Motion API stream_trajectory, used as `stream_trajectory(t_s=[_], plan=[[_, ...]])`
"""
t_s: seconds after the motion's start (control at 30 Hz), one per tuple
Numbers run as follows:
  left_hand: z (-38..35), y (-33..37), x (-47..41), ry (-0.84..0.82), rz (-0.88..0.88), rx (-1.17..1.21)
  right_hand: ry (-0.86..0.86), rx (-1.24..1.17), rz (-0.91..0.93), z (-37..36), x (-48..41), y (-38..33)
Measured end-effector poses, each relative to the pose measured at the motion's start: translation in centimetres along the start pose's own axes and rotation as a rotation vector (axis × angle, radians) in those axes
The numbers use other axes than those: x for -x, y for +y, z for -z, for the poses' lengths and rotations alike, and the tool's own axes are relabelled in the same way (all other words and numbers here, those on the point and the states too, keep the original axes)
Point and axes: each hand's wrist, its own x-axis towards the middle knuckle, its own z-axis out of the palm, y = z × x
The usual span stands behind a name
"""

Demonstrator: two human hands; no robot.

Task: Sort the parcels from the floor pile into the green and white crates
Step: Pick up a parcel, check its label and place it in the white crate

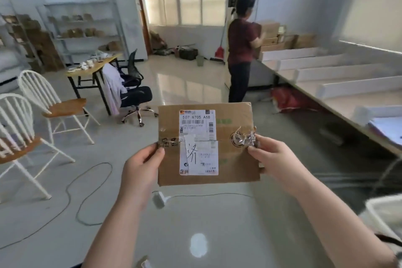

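Parcel (236,159) held up: left hand (139,169) grips its left edge, right hand (276,161) its right edge. Label (198,125) faces camera; long axis runs left-right.

1. The parcel (235,159) is brown cardboard; its label (196,122) is white with black print (also barcode stripes).
2. The chairs (65,105) are white, with orange-brown seats.
3. The other person's shirt (239,39) is dark red.
4. The floor (195,213) is pale grey.
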Motion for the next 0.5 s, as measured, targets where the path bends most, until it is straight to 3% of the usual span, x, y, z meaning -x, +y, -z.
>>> stream_trajectory(t_s=[0.23, 0.5], plan=[[-18.9, -1.6, 1.5, -0.302, 0.049, 0.029, 0.349, -0.030, -0.118, 16.3, 5.6, 4.3], [-36.9, -2.8, 4.4, -0.722, 0.106, -0.026, 0.724, -0.178, -0.289, 27.8, 12.0, 9.7]])
